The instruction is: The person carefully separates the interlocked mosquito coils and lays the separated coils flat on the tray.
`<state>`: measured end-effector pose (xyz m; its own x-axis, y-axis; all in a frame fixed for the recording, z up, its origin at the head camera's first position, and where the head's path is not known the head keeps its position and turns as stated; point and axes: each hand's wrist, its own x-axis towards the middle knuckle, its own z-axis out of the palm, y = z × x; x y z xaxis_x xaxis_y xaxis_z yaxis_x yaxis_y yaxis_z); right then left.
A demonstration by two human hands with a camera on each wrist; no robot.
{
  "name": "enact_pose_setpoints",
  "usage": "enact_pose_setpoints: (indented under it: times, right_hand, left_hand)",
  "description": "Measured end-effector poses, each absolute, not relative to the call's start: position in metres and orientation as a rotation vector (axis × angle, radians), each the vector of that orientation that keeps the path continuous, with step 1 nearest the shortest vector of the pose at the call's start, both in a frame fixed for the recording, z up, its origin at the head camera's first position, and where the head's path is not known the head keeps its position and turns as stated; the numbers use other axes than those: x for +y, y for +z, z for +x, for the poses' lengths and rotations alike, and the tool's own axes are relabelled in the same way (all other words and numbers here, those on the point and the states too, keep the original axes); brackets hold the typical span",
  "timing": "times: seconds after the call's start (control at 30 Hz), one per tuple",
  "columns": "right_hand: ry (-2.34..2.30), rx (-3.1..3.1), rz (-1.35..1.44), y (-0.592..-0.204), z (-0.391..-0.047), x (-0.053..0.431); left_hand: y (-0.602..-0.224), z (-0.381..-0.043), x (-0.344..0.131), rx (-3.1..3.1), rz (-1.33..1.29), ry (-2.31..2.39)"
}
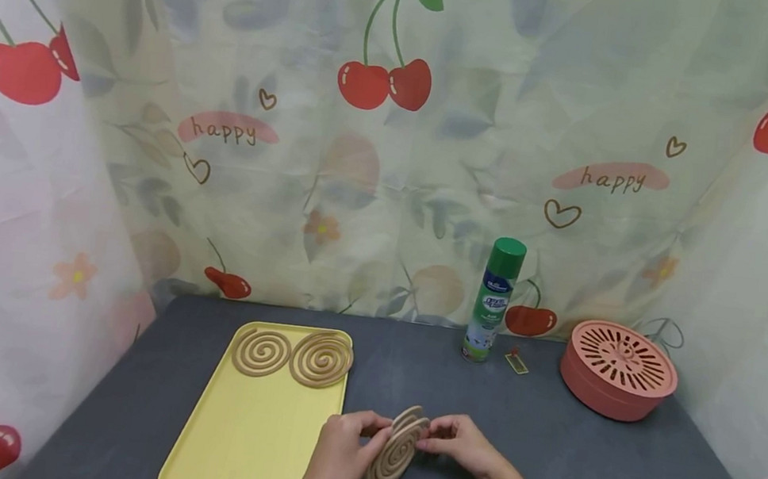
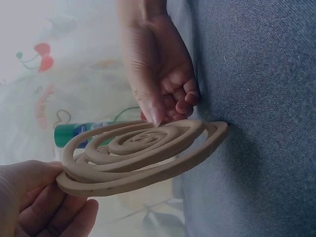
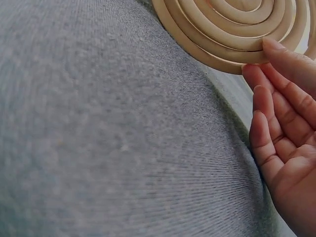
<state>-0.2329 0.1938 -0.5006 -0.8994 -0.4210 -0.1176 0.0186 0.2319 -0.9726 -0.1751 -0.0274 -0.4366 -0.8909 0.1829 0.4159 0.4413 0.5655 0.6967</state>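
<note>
Between both hands, a tan mosquito coil stands tilted on edge above the dark cloth, right of the yellow tray. Its spiral strands spread into two layers, like a nested double coil. Thumb and fingers of my left hand pinch its left rim. On the opposite rim, my right hand pinches with thumb and forefinger, the other fingers curling loosely below, as the right wrist view shows. The left wrist view shows the coil nearly edge-on, its layers apart at the rim.
Two flat coils, one on the left and one on the right, lie at the far end of the yellow tray. Farther back stand a green spray can, a small metal piece and a round pink slotted box. A printed curtain hangs behind.
</note>
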Motion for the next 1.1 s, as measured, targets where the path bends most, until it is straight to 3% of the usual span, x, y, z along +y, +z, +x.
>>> enact_pose_setpoints:
  times: [1.1]
  right_hand:
    - [-1.746,2.160,-0.430,-0.499,-0.228,0.186]
  left_hand:
    - [-0.437,-0.185,-0.056,-2.643,-0.508,-1.474]
